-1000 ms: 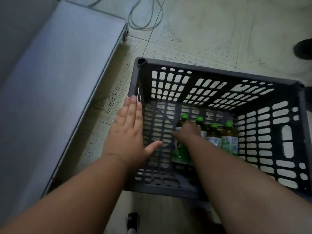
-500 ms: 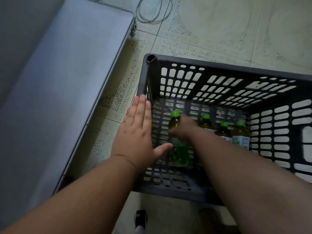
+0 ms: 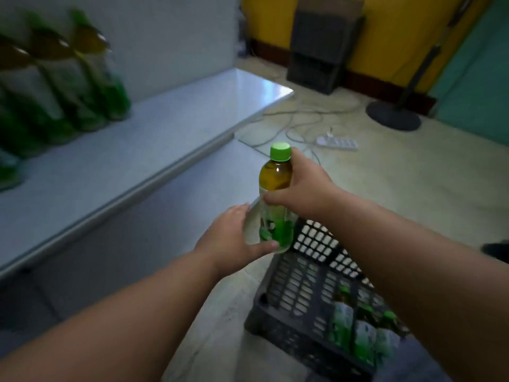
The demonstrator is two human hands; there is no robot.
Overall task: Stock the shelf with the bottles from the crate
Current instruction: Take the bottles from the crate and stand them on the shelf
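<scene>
While both hands hold it upright in the air, the bottle point(image 3: 275, 199) with green cap sits above the near-left corner of the dark crate point(image 3: 308, 293). Right hand point(image 3: 300, 194) grip clamped round the bottle's upper body, thumb across the front. Left hand point(image 3: 234, 238) grip curled round the lower label part, thumb under the base edge. Below and right of the grips, more bottles point(image 3: 355, 329) stand inside the crate, blurred. Far left and above the grips, a row of blurred bottles on the shelf point(image 3: 68, 78) stands on the white shelf point(image 3: 143, 139). Beyond the grips, on the floor: power strip point(image 3: 337, 142) with cables, round stand base point(image 3: 394, 119), dark box point(image 3: 322, 48) against the yellow wall.
</scene>
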